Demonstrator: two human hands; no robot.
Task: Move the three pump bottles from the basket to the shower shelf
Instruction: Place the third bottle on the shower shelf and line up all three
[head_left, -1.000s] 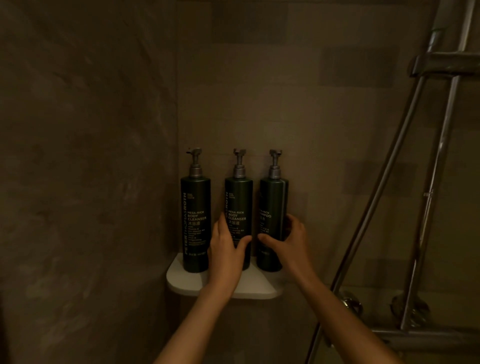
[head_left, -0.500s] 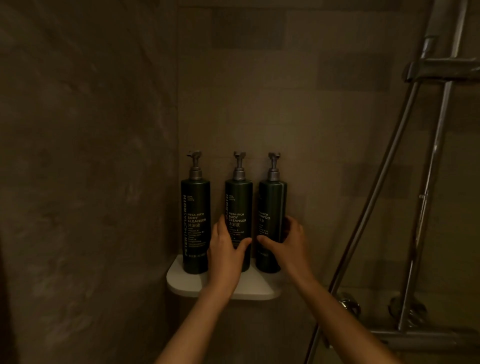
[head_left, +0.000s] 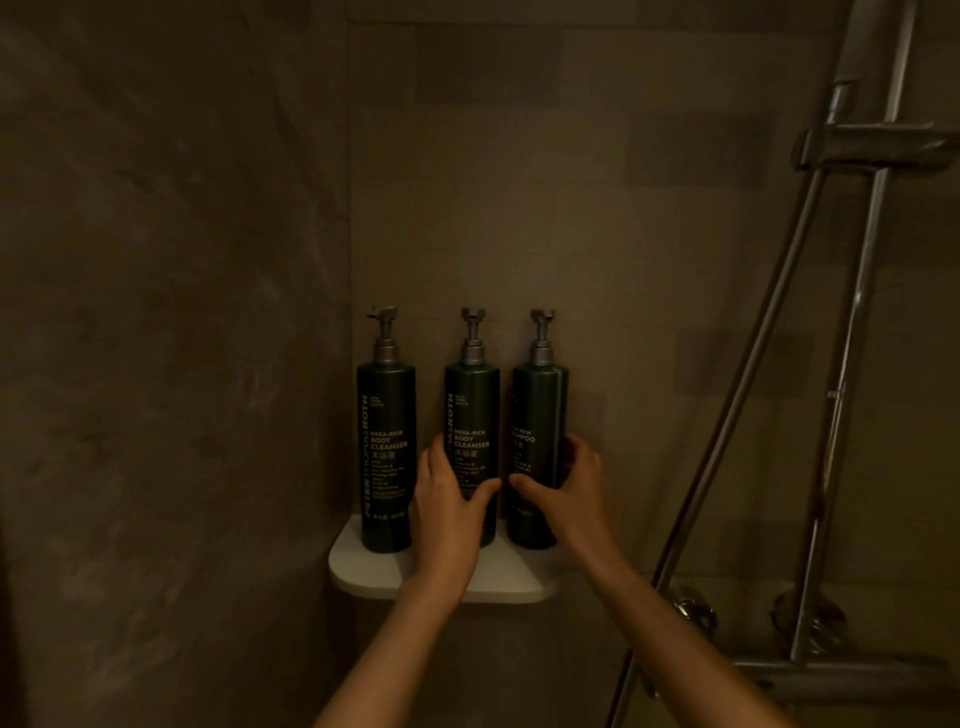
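Observation:
Three dark green pump bottles stand upright in a row on the white corner shower shelf (head_left: 498, 584). The left bottle (head_left: 385, 441) stands free. My left hand (head_left: 449, 512) wraps the lower part of the middle bottle (head_left: 471, 410), thumb on its right side. My right hand (head_left: 566, 488) grips the right bottle (head_left: 537, 410) around its lower half, fingers behind it and thumb in front. All three pump heads are grey and point up. The basket is out of view.
Tiled walls meet in the corner behind the shelf. At the right, a chrome shower rail (head_left: 852, 364) and hose (head_left: 737, 410) run down to the mixer valve (head_left: 810, 670). A horizontal shower holder (head_left: 878, 145) juts out at the upper right.
Both hands keep their hold on the middle and right bottles. The bottles have barely shifted on the shelf; only the view has moved slightly.

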